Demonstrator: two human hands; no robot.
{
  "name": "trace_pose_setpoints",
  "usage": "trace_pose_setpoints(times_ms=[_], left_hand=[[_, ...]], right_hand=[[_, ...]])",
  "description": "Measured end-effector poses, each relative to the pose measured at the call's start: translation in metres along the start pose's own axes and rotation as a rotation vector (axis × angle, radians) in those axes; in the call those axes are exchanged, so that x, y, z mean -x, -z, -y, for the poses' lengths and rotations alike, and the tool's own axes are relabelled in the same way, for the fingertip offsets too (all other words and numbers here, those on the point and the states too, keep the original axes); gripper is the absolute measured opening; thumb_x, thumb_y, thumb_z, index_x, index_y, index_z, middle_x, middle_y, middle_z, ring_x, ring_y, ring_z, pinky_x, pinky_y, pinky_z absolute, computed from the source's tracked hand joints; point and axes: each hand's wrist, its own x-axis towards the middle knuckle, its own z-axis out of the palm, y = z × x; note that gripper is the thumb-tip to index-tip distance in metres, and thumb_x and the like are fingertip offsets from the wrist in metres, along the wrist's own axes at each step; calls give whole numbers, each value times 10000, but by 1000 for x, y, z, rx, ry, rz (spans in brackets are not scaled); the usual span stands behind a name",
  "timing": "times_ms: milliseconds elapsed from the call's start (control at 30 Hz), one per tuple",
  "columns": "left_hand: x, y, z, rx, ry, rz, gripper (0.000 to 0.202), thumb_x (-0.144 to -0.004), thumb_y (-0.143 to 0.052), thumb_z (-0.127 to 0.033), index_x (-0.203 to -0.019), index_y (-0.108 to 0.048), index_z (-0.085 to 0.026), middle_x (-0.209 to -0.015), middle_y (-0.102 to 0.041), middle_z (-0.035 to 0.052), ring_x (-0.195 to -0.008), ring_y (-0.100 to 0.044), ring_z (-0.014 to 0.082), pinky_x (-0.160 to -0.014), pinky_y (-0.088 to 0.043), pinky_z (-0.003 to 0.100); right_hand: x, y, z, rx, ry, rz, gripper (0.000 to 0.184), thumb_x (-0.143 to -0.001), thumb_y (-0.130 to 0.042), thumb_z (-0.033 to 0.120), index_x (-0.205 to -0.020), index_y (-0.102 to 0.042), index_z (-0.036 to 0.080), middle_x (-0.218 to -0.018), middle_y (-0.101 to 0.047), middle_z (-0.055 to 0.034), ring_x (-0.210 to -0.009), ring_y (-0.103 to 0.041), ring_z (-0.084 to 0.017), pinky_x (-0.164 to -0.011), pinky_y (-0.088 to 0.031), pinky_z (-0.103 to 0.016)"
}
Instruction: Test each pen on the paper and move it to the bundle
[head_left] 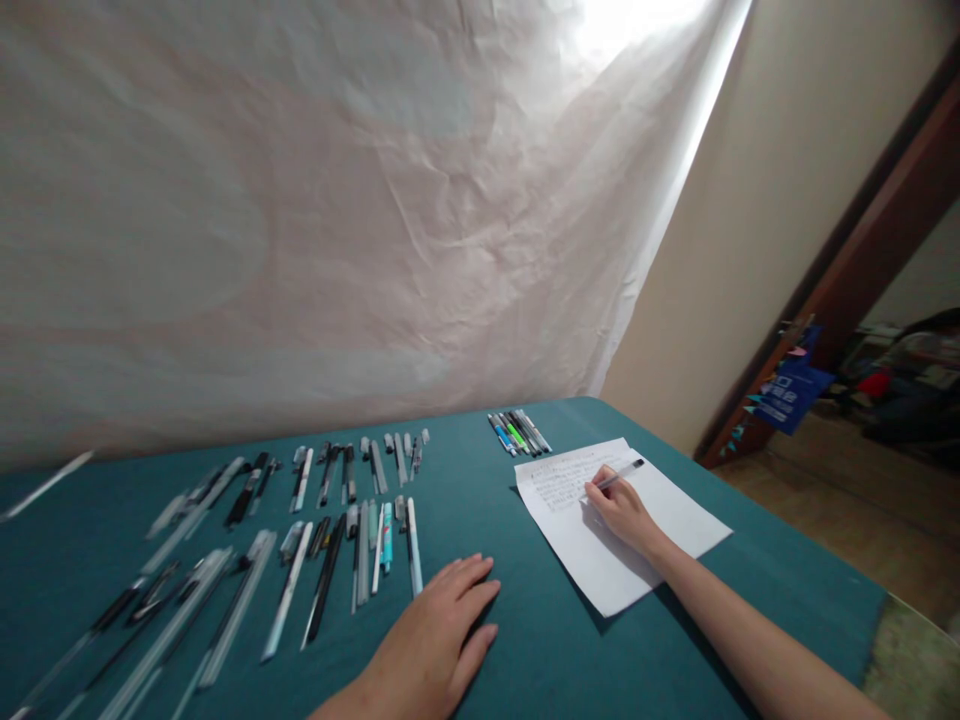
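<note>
My right hand (619, 506) grips a pen (619, 474) with a clear barrel and a dark end. It rests on a white sheet of paper (660, 540), with the pen's tip hidden by the fingers. Several lines of small handwriting fill the upper left part of the sheet; the words are too small to read. My left hand (448, 625) lies palm down on the green tablecloth (529, 650), fingers stretched out and holding nothing. Closest to it is a white and blue pen part (414, 548), just beyond the knuckles.
Pens taken apart, with barrels, caps and refills (327, 575), lie in two rows at the left. A bunch of assembled pens (519, 433) sits beyond the paper. A pale cloth sheet (337, 220) hangs behind the table. At the right, a blue bag (793, 393) hangs by a doorway.
</note>
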Motion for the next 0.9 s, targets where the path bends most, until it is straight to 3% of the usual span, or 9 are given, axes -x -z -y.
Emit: trace_pose_setpoints(times_ms=[900], left_hand=[[1,-2,2,15,-27,-46,371,-863,-449,-255,-1232,-482,-264,-1348,-435,38,-1238,-386,223,-1027,-329,446]], right_hand=[[0,0,-2,20,-8,7,197,-771,-493,307,-608,-434,213,-461,-421,61,-438,-416,-110,-468,-310,-248]])
